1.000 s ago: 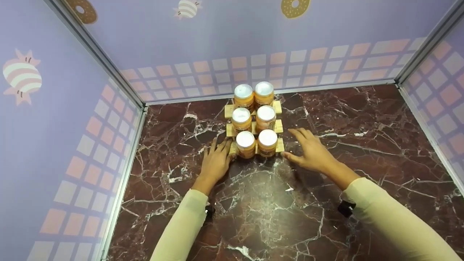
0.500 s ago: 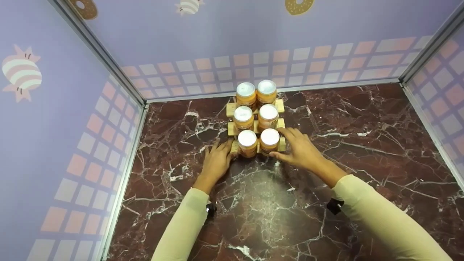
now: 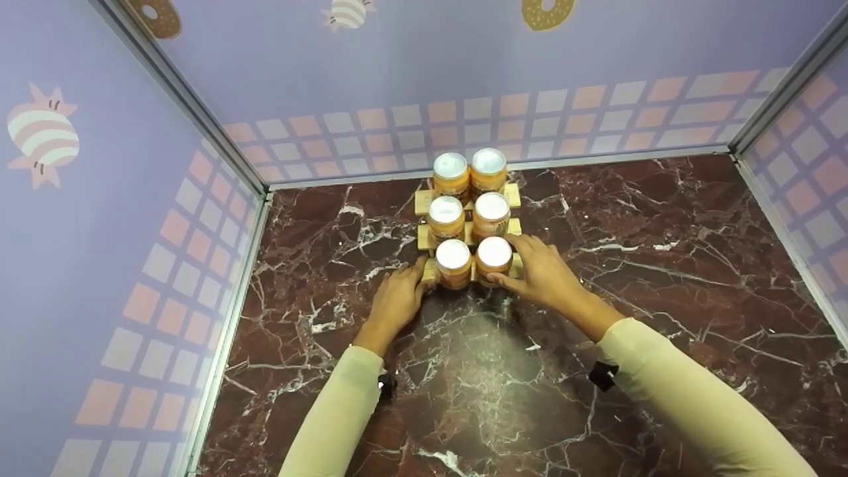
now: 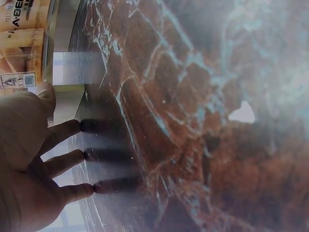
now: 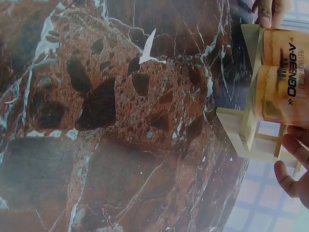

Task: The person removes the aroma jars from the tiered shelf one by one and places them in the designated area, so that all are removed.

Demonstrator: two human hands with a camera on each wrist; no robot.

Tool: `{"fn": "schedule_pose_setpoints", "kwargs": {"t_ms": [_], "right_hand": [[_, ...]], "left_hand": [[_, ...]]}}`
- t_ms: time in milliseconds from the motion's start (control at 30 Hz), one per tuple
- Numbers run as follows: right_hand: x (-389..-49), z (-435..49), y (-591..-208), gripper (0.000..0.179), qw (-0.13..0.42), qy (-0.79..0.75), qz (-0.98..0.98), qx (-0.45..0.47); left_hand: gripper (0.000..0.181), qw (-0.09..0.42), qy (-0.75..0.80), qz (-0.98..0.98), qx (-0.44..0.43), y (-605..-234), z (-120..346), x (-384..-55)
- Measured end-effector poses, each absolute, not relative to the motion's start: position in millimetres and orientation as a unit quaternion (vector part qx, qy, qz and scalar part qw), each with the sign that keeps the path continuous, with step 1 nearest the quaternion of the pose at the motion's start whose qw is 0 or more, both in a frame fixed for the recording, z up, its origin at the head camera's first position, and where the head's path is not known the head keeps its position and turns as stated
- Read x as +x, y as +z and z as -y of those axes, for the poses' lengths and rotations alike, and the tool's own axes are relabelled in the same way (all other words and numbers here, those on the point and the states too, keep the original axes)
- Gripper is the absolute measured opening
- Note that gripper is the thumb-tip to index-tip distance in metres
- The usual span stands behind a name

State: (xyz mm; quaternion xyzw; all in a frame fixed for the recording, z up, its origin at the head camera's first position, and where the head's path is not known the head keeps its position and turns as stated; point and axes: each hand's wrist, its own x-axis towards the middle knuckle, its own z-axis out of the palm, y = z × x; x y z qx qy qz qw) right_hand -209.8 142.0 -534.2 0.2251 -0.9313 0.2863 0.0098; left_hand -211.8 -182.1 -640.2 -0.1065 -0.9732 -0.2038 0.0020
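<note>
A stepped wooden rack (image 3: 424,236) carries several orange cans (image 3: 453,266) with white tops, two on each step. At the rack's front left end, my left hand (image 3: 395,299) pinches the wood between thumb and index finger. Its other fingertips (image 4: 72,192) touch the tabletop in the left wrist view. My right hand (image 3: 548,277) grips the front right can (image 3: 494,258), thumb in front and fingers round its far side. That can still stands on the lowest step. The label of a front can (image 5: 282,92) shows in the right wrist view.
The rack stands on a dark red marbled table (image 3: 477,397), close to the back wall (image 3: 424,59). Lilac side walls enclose the table at left (image 3: 79,232) and right (image 3: 801,172). A small white mark (image 3: 533,346) lies right of centre.
My right hand has moved left from beside the rack and closed round the front right can. The left hand has stayed at the rack's left end, its fingers drawn closer together.
</note>
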Motion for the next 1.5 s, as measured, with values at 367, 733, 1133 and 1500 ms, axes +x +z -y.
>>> {"fn": "schedule_pose_setpoints", "kwargs": {"t_ms": [367, 733, 1133, 1500], "right_hand": [[-211.5, -138.7, -534.7, 0.083, 0.022, 0.283, 0.934, 0.214], [-214.9, -140.4, -537.1, 0.08, 0.056, 0.287, 0.93, 0.224], [-212.5, -155.7, -541.1, 0.074, 0.087, 0.293, 0.924, 0.229], [-217.8, -186.4, -540.4, 0.075, 0.094, 0.291, 0.931, 0.197]], "left_hand": [[0.062, 0.002, -0.204, 0.973, -0.109, -650.7, 182.5, -219.2], [0.058, 0.012, -0.198, 0.975, -0.105, -637.3, 177.9, -214.9], [0.06, 0.009, -0.21, 0.972, -0.103, -625.7, 176.7, -206.8], [0.065, 0.019, -0.195, 0.975, -0.108, -663.8, 186.8, -222.2]]}}
